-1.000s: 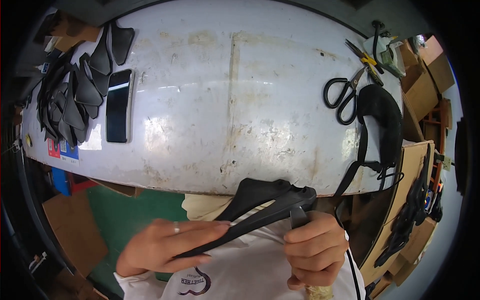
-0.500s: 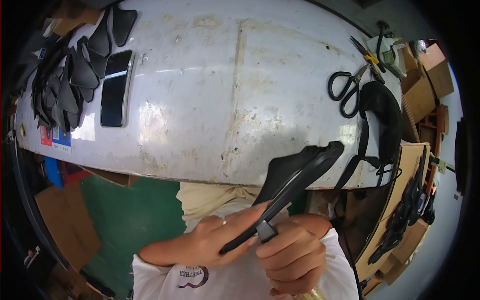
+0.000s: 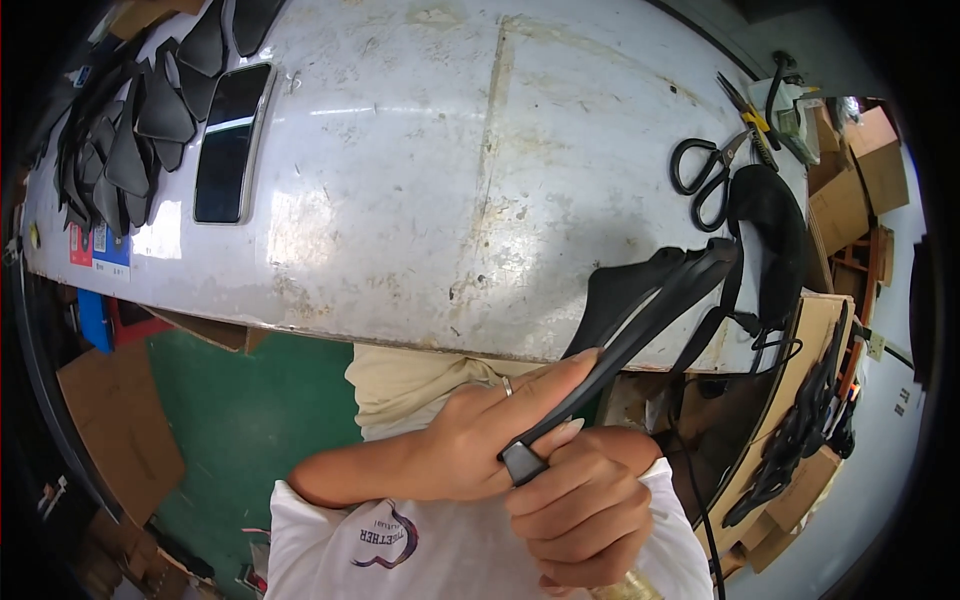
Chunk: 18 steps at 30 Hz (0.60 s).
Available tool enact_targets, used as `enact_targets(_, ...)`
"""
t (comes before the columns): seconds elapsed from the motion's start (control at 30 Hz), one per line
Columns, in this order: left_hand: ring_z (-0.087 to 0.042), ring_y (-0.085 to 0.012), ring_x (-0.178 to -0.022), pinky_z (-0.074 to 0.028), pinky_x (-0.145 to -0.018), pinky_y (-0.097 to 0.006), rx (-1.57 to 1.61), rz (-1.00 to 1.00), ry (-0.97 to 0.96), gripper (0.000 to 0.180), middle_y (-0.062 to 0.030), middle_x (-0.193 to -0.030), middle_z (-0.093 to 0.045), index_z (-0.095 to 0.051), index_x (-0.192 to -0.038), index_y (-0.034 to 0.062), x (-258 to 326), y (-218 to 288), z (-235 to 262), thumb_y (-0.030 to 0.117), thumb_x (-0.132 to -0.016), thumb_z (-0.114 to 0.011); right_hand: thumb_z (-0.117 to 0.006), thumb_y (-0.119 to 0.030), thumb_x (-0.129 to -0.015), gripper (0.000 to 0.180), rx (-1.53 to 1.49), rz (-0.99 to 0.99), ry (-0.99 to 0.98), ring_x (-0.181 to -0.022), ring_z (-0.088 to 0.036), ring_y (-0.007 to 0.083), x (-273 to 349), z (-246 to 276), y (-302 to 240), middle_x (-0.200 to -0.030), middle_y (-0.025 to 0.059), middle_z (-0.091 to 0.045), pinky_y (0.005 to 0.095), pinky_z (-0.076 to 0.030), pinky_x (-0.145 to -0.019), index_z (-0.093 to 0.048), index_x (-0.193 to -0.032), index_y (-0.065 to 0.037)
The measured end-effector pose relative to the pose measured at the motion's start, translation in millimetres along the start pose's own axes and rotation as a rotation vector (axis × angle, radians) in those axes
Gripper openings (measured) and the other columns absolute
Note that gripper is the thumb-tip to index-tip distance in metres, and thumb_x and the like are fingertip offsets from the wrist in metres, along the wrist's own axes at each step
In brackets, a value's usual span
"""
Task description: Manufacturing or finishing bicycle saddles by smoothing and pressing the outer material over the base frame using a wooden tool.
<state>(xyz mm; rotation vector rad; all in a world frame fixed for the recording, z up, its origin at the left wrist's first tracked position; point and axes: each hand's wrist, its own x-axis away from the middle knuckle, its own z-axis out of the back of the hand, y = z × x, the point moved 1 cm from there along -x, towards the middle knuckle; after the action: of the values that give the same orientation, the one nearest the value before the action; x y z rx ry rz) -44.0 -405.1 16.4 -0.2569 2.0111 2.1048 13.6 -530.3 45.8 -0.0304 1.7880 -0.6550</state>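
My left hand (image 3: 490, 425) is closed on a long, black moulded part (image 3: 640, 325). The part has a wide, thin panel and a thicker curved edge strip, with a narrow gap between them. It slants from my hands up over the table's near edge. Below it, my right hand (image 3: 585, 510) is a fist around a flat-bladed tool. The tool's short grey blade (image 3: 523, 463) sticks out beside my thumb and lies against the part's lower end. A yellowish, translucent handle end (image 3: 628, 588) shows beneath the fist; the rest of the handle is hidden.
The worn white table (image 3: 390, 220) carries black flat pieces (image 3: 130, 150) piled at the left and a phone (image 3: 233, 145). Black-handled scissors (image 3: 705, 180), yellow-handled pliers (image 3: 750, 115) and a black strapped item (image 3: 770, 230) lie right. Cardboard boxes (image 3: 120, 430) stand around.
The black part has moved up and right with my left hand. The tool's blade has gone from partway along its edge to its lower end. My right fist stays nearly in place.
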Motion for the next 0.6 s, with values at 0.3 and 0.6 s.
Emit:
enact_targets(0.3, -0.072, -0.0187, -0.064, -0.058, -0.059, -0.029, 0.239, 0.256, -0.183, 0.063, -0.0224, -0.135, -0.072, -0.052, -0.154, -0.0034, 11.4, 3.0, 36.2, 0.000, -0.094, -0.073, -0.071, -0.004, -0.094, 0.022, -0.091, 0.014, 0.144, -0.045, -0.056, 0.0258, -8.3, 77.6, -4.6, -0.057, 0.0147, -0.058, 0.0432, -0.049, -0.044, -0.057, -0.078, 0.003)
enact_targets(0.6, -0.073, -0.0351, -0.096, -0.060, -0.078, -0.037, 0.173, 0.061, -0.375, 0.074, -0.0249, -0.155, -0.055, -0.040, -0.162, -0.0012, 5.1, -9.5, 46.4, 0.006, -0.095, -0.072, -0.079, -0.008, -0.082, 0.023, 0.415, 0.108, -0.221, -0.046, -0.055, 0.0236, -17.7, 84.4, -19.5, -0.058, 0.0101, -0.056, 0.0401, -0.051, -0.047, -0.058, -0.078, 0.001)
